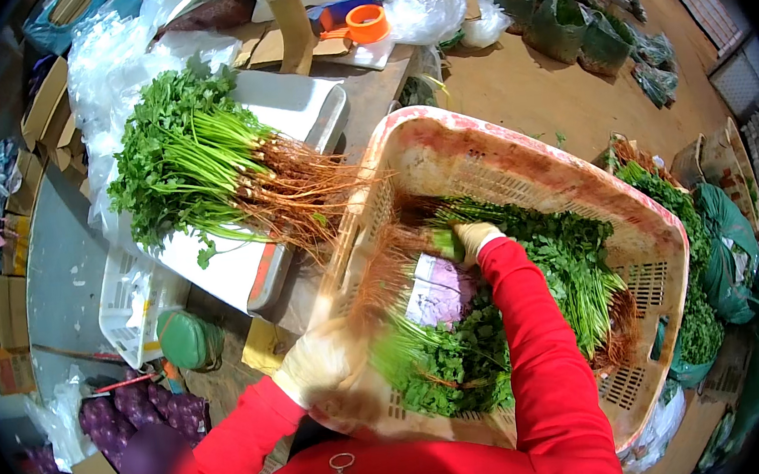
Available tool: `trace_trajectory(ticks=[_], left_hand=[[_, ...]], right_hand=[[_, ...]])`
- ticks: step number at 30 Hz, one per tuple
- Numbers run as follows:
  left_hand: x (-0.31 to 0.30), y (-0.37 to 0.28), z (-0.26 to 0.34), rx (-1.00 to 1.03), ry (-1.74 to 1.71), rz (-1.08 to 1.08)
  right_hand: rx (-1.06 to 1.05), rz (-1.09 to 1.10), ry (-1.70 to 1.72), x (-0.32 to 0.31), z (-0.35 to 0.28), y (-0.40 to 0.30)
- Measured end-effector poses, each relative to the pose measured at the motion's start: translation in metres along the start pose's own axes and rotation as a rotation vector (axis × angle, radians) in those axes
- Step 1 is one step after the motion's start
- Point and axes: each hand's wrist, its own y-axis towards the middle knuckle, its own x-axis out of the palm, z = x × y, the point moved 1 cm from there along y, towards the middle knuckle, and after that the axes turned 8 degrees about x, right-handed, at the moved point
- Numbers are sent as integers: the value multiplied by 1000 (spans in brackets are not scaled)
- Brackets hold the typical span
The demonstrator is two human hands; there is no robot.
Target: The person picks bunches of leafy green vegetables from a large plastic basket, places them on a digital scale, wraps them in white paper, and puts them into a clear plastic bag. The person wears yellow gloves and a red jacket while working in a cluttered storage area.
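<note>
My right hand (475, 238), in a pale glove, grips the stems of a bunch of leafy herbs (445, 243) that looks like coriander, inside a dirty plastic crate (367, 214). Its brown roots point left and are blurred. At the crate's near left corner is my gloved left hand (320, 363), also blurred. Roots and green stems lie beside its fingers, but whether it holds them is unclear. More bundles (583, 286) lie around a pinkish printed sheet (441, 289) in the crate. A large rooted bunch (208, 164) rests on a white-topped scale (201, 268), left of the crate.
An orange tape roll (367, 24) sits at the back of the table, near clear plastic bags (110, 78). Left are a white basket (131, 295), a green round bundle (187, 338) and purple net sacks (139, 411). Green bags (730, 251) and more greens (686, 255) stand right of the crate.
</note>
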Motion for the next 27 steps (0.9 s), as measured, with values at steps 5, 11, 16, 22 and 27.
trace_trajectory(ticks=[5,11,16,22,27], left_hand=[[-9,8,3,-95,-110,-76],[-2,-5,-4,-62,-177,-96],[3,-10,-1,-155,-184,-87],[9,-15,-4,-158,-237,-82],[-8,4,-1,-150,-168,-63]], right_hand=[[98,177,237,7,18,8],[163,102,201,6,5,2],[141,285,511,-17,52,-17],[-67,640,1121,-27,62,-78],[-163,601,1243,-55,58,-127]])
